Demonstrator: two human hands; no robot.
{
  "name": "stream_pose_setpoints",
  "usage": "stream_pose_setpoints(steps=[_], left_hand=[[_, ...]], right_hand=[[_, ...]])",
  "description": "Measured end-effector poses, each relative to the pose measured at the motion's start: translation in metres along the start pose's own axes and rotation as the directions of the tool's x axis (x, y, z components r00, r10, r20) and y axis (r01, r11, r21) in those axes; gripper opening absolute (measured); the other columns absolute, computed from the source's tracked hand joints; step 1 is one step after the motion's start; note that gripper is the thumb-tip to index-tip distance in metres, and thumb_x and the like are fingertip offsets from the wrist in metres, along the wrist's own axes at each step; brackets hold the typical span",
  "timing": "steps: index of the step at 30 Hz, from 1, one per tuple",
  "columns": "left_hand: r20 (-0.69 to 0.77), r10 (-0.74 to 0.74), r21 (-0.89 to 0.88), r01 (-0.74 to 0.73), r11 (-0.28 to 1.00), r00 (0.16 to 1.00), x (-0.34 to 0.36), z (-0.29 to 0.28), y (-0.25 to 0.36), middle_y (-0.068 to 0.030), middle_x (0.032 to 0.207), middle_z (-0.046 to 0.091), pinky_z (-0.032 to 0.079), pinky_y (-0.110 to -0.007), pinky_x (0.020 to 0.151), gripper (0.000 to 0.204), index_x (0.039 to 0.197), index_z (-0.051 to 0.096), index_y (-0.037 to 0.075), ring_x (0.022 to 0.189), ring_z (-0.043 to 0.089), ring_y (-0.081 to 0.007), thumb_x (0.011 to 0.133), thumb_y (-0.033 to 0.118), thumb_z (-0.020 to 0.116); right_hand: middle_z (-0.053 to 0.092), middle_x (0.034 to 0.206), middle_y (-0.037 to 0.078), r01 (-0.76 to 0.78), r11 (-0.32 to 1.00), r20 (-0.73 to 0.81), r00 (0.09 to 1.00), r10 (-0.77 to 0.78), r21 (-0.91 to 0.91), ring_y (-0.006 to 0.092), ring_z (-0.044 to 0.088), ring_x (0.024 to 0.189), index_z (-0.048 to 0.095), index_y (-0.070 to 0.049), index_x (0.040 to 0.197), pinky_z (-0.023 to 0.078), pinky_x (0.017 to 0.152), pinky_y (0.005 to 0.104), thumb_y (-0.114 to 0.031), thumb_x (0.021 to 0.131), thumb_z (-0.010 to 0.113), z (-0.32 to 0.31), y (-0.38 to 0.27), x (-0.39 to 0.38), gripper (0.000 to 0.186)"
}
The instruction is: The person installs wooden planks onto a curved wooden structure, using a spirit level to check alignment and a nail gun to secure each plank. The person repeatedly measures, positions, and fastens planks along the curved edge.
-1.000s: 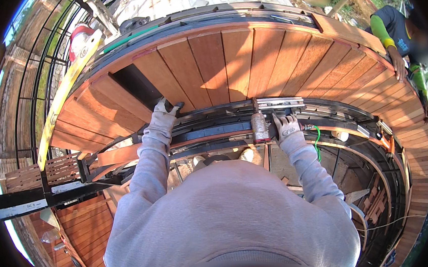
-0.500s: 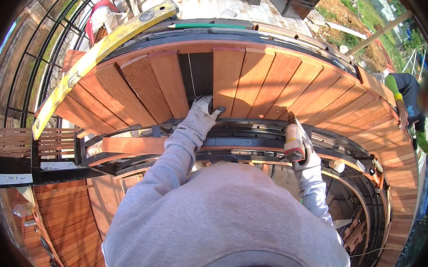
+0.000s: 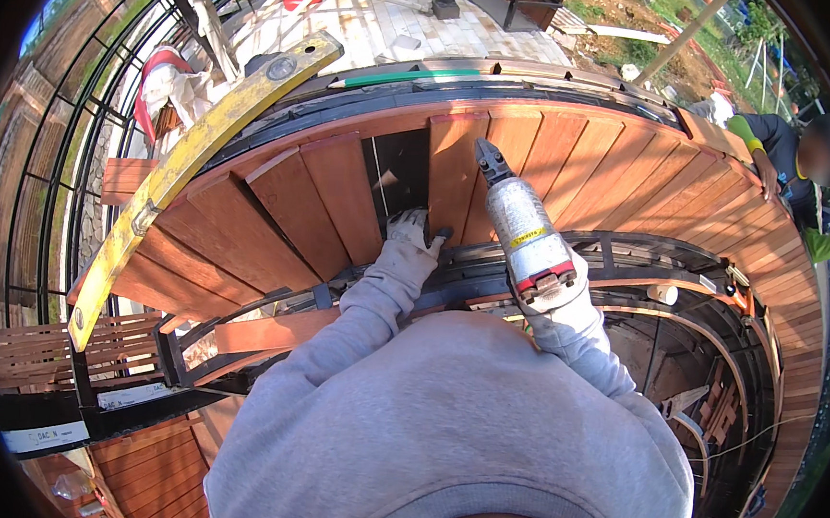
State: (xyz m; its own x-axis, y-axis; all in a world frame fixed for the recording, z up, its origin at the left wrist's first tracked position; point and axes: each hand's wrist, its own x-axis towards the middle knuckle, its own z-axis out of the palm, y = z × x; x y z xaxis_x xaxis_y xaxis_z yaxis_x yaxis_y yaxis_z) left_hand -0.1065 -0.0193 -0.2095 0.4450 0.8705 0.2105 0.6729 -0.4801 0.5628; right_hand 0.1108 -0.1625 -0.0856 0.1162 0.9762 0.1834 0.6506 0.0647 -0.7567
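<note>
My left hand [image 3: 411, 238], in a pale glove, is at the near end of a dark gap [image 3: 400, 169] in a curved row of reddish wooden planks. Its thumb presses against the near corner of the wooden plank [image 3: 454, 166] bordering the gap on the right, with the fingers bent beside that plank's edge; part of the grip is hidden. My right hand [image 3: 559, 286], also gloved, is closed around a silver nail gun [image 3: 523, 223] with a red end cap. The tool's dark nose points away from me, above the planks just right of the gripped one.
A yellow spirit level [image 3: 175, 180] lies across the planks at left. Along the outer edge rests a green pencil [image 3: 409, 76]. Black metal framing [image 3: 618, 252] curves along the inner side. Another person [image 3: 811, 176] leans at the far right, one hand on the planks.
The nail gun in my right hand has moved left and away from me, from the inner edge to above the planks. My left hand stays by the gap. The whole view has shifted slightly.
</note>
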Motion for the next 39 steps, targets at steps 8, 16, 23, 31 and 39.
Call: stream_pose_setpoints(steps=[8, 16, 23, 31, 39], left_hand=[[-0.084, 0.070, -0.007, -0.071, 0.997, 0.994, 0.001, 0.018, -0.016, -0.0169, 0.119, 0.066, 0.044, -0.050, 0.102, 0.052, 0.124, 0.062, 0.006, 0.116, 0.060, -0.0361, 0.080, 0.030, 0.076], [-0.045, 0.122, -0.067, -0.125, 0.990, 0.992, 0.004, 0.010, -0.011, -0.0153, 0.109, 0.069, 0.048, -0.050, 0.096, 0.035, 0.112, 0.068, 0.010, 0.107, 0.062, -0.0371, 0.082, 0.027, 0.074], [-0.107, 0.134, -0.086, -0.143, 0.986, 0.985, 0.004, 0.012, -0.017, -0.0142, 0.103, 0.070, 0.048, -0.051, 0.092, 0.029, 0.103, 0.071, 0.010, 0.102, 0.064, -0.0364, 0.080, 0.028, 0.075], [-0.074, 0.133, -0.017, -0.135, 0.991, 0.988, 0.001, 0.013, -0.014, -0.0166, 0.111, 0.069, 0.045, -0.052, 0.098, 0.038, 0.110, 0.069, 0.005, 0.109, 0.062, -0.0370, 0.083, 0.032, 0.073], [-0.082, 0.063, -0.087, -0.070, 0.994, 0.995, -0.001, 0.014, -0.017, -0.0187, 0.116, 0.065, 0.043, -0.051, 0.102, 0.047, 0.118, 0.064, 0.004, 0.115, 0.058, -0.0384, 0.080, 0.029, 0.074]], right_hand=[[0.068, 0.120, 0.009, -0.037, 0.994, 0.011, 0.999, 0.036, 0.100, 0.0168, 0.067, 0.107, 0.057, -0.002, 0.132, 0.054, 0.093, 0.0306, -0.013, 0.091, 0.071, 0.007, -0.014, 0.016, 0.045], [0.066, 0.123, 0.008, -0.073, 0.979, -0.004, 0.997, 0.075, 0.190, 0.0154, 0.065, 0.110, 0.055, -0.004, 0.135, 0.054, 0.095, 0.0308, -0.009, 0.095, 0.065, 0.011, -0.019, 0.016, 0.042], [0.066, 0.125, 0.021, -0.173, 0.942, 0.048, 0.985, 0.166, 0.288, 0.0329, 0.067, 0.116, 0.052, 0.000, 0.137, 0.053, 0.099, 0.0375, -0.031, 0.074, 0.082, 0.004, -0.037, 0.018, 0.076], [0.062, 0.128, 0.010, -0.184, 0.901, 0.051, 0.983, 0.178, 0.392, 0.0193, 0.062, 0.117, 0.050, -0.004, 0.139, 0.053, 0.098, 0.0341, -0.003, 0.102, 0.050, 0.009, -0.040, 0.015, 0.036], [0.063, 0.127, 0.012, -0.225, 0.896, 0.043, 0.973, 0.225, 0.383, 0.0236, 0.064, 0.116, 0.051, -0.004, 0.139, 0.054, 0.097, 0.0368, -0.009, 0.101, 0.050, 0.014, -0.030, 0.015, 0.038]])
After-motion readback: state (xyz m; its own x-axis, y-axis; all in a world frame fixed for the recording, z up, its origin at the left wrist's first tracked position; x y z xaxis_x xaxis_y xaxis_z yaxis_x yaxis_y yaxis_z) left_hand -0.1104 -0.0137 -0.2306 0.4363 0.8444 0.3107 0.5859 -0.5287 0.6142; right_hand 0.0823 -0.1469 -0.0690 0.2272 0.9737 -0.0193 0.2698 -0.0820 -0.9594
